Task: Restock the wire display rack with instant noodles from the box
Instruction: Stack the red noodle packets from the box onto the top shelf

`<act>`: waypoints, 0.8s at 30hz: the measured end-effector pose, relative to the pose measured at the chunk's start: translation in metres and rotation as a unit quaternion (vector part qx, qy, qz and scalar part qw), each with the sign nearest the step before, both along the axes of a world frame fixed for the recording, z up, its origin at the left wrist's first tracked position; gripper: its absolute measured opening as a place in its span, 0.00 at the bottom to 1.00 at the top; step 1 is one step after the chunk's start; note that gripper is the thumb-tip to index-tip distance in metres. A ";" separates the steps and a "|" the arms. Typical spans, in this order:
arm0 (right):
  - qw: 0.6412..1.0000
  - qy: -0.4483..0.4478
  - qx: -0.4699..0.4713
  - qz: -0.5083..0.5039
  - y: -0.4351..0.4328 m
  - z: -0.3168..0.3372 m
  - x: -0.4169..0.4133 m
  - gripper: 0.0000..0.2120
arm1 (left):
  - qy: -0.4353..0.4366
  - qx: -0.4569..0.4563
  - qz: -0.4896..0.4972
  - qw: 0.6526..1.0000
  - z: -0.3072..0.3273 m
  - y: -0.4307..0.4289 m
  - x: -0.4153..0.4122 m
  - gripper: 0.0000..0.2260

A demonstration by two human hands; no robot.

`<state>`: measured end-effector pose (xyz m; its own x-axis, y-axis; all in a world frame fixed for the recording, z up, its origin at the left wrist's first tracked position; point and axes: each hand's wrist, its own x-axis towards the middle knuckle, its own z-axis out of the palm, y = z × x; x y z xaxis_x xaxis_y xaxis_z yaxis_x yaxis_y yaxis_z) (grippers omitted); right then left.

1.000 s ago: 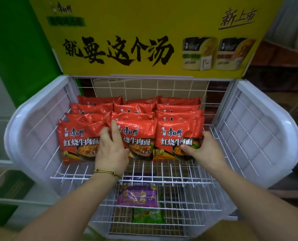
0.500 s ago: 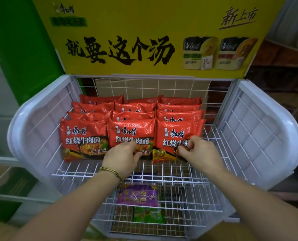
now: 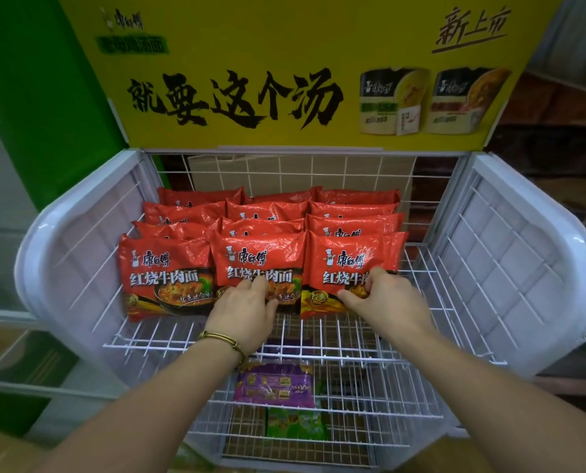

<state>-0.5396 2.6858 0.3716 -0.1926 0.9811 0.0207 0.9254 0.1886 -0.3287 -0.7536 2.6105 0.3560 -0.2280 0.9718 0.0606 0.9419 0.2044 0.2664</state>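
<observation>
The white wire display rack (image 3: 421, 322) holds three rows of red instant noodle packets, standing one behind another. My left hand (image 3: 247, 305), with a gold bangle on the wrist, grips the lower edge of the front middle packet (image 3: 257, 254). My right hand (image 3: 383, 298) pinches the lower right part of the front right packet (image 3: 349, 254), with the thumb underneath. Nothing touches the front left packet (image 3: 168, 268). The front strip of the shelf is bare wire. No box is in view.
White plastic side panels (image 3: 523, 261) close in the shelf left and right. A yellow advertising board (image 3: 284, 63) rises behind it, with cardboard (image 3: 284, 172) showing through the back grid. On a lower shelf lie purple packets (image 3: 274, 384) and green packets (image 3: 295, 425).
My left hand slid from between the left and middle packets down to the middle packet's lower edge. My right hand shifted slightly on the right packet. The front row stands more even.
</observation>
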 end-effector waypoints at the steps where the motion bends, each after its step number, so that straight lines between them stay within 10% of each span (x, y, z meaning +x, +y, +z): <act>1: 1.000 -0.001 -0.002 -0.001 0.000 0.000 -0.001 0.22 | -0.005 0.000 -0.003 1.000 0.001 -0.001 0.000 0.09; 24: 0.989 0.112 -0.085 -0.044 -0.026 0.009 0.029 0.11 | -0.210 -0.024 -0.110 0.971 0.035 0.024 0.032 0.03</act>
<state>-0.5106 2.6600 0.3806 -0.1150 0.9868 -0.1143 0.8361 0.0340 -0.5475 -0.7220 2.6348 0.3905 -0.0094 0.9992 -0.0387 0.7744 0.0318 0.6319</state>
